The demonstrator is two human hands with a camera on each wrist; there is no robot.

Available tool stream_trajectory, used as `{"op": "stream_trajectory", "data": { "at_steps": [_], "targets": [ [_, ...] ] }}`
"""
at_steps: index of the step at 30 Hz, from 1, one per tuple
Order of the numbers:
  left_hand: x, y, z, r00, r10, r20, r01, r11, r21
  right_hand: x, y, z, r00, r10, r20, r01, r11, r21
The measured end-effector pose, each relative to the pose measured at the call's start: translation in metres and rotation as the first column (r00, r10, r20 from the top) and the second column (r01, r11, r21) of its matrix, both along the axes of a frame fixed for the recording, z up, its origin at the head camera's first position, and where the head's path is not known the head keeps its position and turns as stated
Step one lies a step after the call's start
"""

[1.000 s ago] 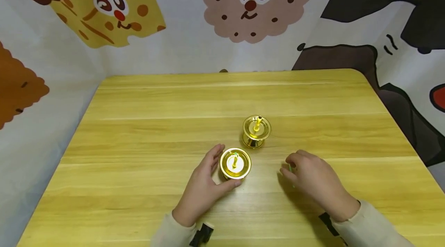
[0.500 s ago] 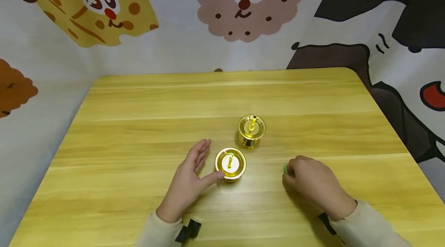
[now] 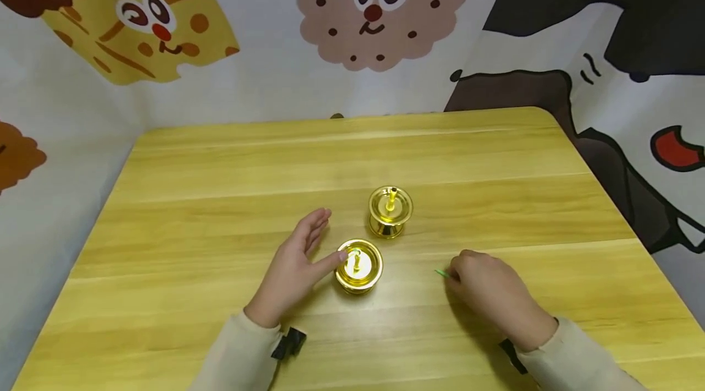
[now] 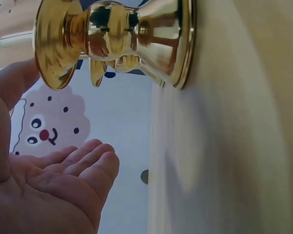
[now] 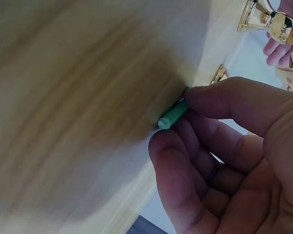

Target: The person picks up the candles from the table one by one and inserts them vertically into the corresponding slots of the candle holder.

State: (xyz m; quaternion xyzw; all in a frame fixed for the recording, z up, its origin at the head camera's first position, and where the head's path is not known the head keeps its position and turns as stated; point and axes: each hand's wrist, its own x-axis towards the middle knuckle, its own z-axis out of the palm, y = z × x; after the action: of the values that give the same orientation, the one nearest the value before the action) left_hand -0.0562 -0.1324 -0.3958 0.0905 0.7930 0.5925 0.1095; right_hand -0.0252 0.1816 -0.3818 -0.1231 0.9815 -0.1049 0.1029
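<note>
A shiny gold candle holder (image 3: 366, 273) stands upright on the table, a short stem rising from its dish. In the left wrist view, that stem (image 4: 12, 39) is pale with a green tip. My left hand (image 3: 294, 265) is beside this holder, palm facing it, fingers straight; the thumb (image 4: 19, 78) reaches to the dish's rim. A second gold candle holder (image 3: 387, 219) stands just behind, its stem dark at the top. To the right, close over the tabletop, my right hand (image 3: 492, 290) pinches a small green stick (image 5: 173, 115) between thumb and fingers.
The wooden table (image 3: 248, 158) has rounded back corners. Behind it hangs a white cloth (image 3: 264, 91) printed with cartoon food figures. Black straps (image 3: 289, 343) show at both sleeve cuffs.
My left hand has loosened from around the near holder and drawn left, its thumb now over the rim. My right hand has turned the green stick to point left. The whole view has shifted slightly.
</note>
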Motion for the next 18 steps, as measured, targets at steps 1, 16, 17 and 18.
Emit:
{"op": "stream_trajectory", "data": {
  "at_steps": [1, 16, 17, 18],
  "targets": [
    [-0.003, 0.001, 0.000, 1.000, -0.009, 0.005, 0.009, 1.000, 0.010, 0.000, 0.001, -0.001, 1.000, 0.001, -0.007, -0.001, 1.000, -0.004],
    [-0.042, 0.026, 0.010, 0.996, -0.094, -0.011, 0.094, 0.993, 0.074, -0.002, 0.000, -0.003, 0.995, -0.050, -0.087, 0.040, 0.992, -0.117],
    [-0.044, 0.027, 0.011, 0.995, -0.098, -0.013, 0.099, 0.992, 0.077, -0.003, -0.001, -0.003, 0.994, -0.049, -0.097, 0.036, 0.991, -0.132],
    [-0.046, 0.029, 0.011, 0.995, -0.101, -0.010, 0.102, 0.992, 0.079, -0.003, -0.002, -0.003, 0.992, -0.045, -0.114, 0.028, 0.988, -0.150]
  ]
}}
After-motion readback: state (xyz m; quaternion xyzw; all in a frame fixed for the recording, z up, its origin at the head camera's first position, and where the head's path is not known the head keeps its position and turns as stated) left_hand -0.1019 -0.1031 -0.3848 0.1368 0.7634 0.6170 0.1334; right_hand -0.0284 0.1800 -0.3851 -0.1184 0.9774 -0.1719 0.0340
